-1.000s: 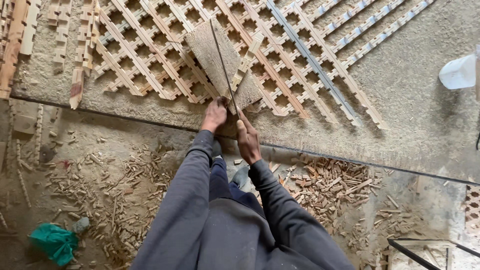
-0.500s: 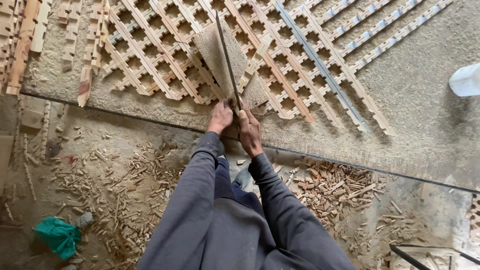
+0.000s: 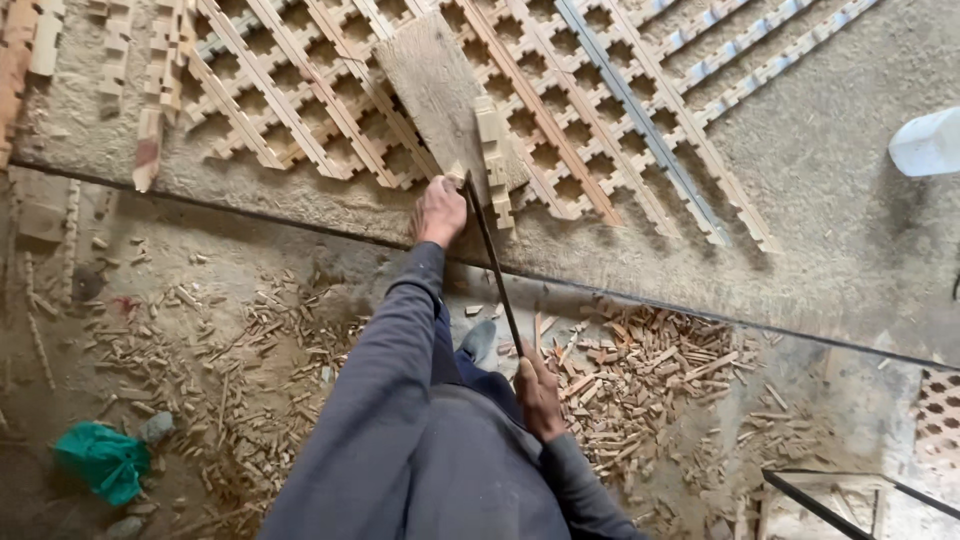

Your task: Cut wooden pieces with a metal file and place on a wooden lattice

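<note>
Down at the step's edge, the left hand [image 3: 440, 212] presses flat-fingered on the near end of a notched wooden strip [image 3: 494, 160], pinning it against the grey board [image 3: 430, 85] that lies on the wooden lattice [image 3: 300, 90]. The right hand [image 3: 540, 395] is drawn back close to the body, fingers wrapped tight around the handle of a thin-bladed saw [image 3: 492, 255]; the blade runs from that fist forward and up to the strip, its tip meeting the wood just beside the left thumb.

Sawing this well looks to depend on three things, judging from the frame. The left hand needs firm downward weight so the strip cannot chatter on the board, while the thumb stays clear of the teeth, which sit very close to it. The blade should run in one straight line between the two hands, without twisting, since a blade this narrow would bend or bind. Long, light strokes suit it better than forcing.

Below the right hand, a heap of short offcuts [image 3: 640, 370] covers the ground; a green rag [image 3: 100, 460] lies well off to the left.
</note>
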